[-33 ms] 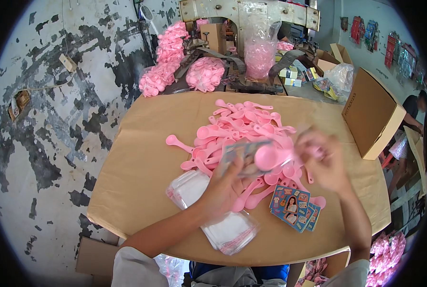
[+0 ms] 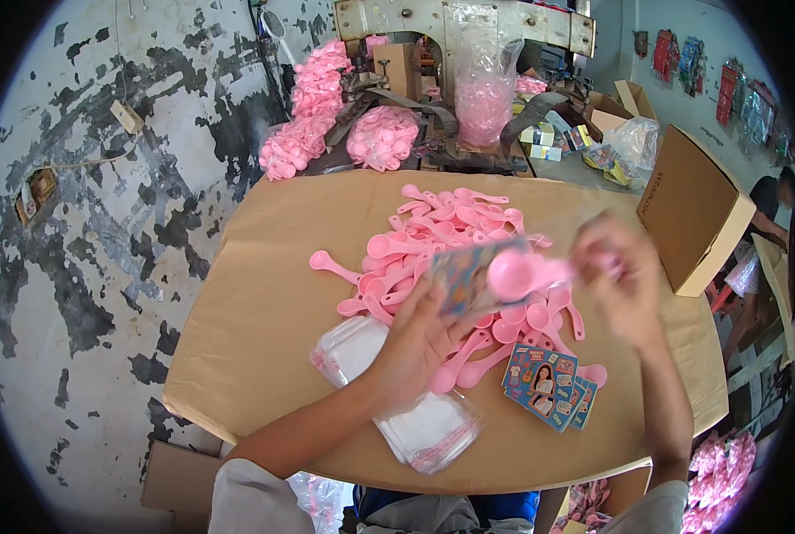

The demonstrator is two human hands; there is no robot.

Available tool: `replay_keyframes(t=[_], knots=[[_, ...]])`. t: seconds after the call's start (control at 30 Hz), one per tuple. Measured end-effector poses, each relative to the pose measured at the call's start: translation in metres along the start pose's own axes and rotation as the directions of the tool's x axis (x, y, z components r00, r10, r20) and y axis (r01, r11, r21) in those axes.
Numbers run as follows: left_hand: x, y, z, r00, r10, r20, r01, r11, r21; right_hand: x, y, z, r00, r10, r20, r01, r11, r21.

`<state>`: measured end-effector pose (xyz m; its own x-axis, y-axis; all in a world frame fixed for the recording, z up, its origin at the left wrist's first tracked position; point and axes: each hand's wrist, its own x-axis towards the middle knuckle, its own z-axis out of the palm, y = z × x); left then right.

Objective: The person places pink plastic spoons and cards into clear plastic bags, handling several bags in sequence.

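Over the middle of the table, my left hand is closed on a blue printed card. A pink measuring spoon overlaps the card's right edge, its handle pointing at my right hand. The fingers of that hand are pinched on the handle end, smeared by motion. Below my hands spreads a heap of pink measuring spoons. A stack of printed cards lies to the right near the front. White clear-edged plastic bags lie partly under my left forearm.
Brown paper covers the table. An upright cardboard box stands at its right edge. Behind it are bagged pink spoons and a metal machine frame. A peeling wall runs along the left. Another person sits far right.
Both hands have shifted slightly right, carrying the card and the spoon along. The right hand has also risen slightly. Heap, card stack and bags stay where they were.
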<state>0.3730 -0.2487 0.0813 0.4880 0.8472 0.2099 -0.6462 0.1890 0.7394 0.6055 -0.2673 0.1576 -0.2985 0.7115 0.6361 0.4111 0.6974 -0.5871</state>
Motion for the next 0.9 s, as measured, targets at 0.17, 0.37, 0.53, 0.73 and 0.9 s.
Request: replay_keyframes(t=[0.17,0.37,0.53,0.73,0.9], knots=[[0.020,0.018,-0.013,0.982,0.175,-0.068,-0.150,0.950,0.276,0.029,-0.041,-0.021,0.992,0.129,0.007,-0.111,0.883,-0.457],[0.019,0.008,0.047,0.921,0.136,0.365,-0.389,0.250,0.887,0.029,-0.044,-0.019,0.985,0.156,-0.070,-0.169,0.943,-0.288],[0.028,-0.002,0.045,0.961,-0.204,0.187,-0.031,0.593,0.805,0.027,-0.022,-0.021,0.990,0.137,-0.042,-0.142,0.980,-0.136],[0.002,0.010,0.034,0.828,-0.519,0.212,0.197,0.623,0.757,0.020,0.001,-0.026,0.857,0.312,0.409,-0.399,0.906,0.144],[0.008,-0.013,0.007,0.949,-0.277,-0.149,0.313,0.875,0.371,0.018,0.022,0.010,0.965,0.151,0.215,-0.133,0.986,-0.098]])
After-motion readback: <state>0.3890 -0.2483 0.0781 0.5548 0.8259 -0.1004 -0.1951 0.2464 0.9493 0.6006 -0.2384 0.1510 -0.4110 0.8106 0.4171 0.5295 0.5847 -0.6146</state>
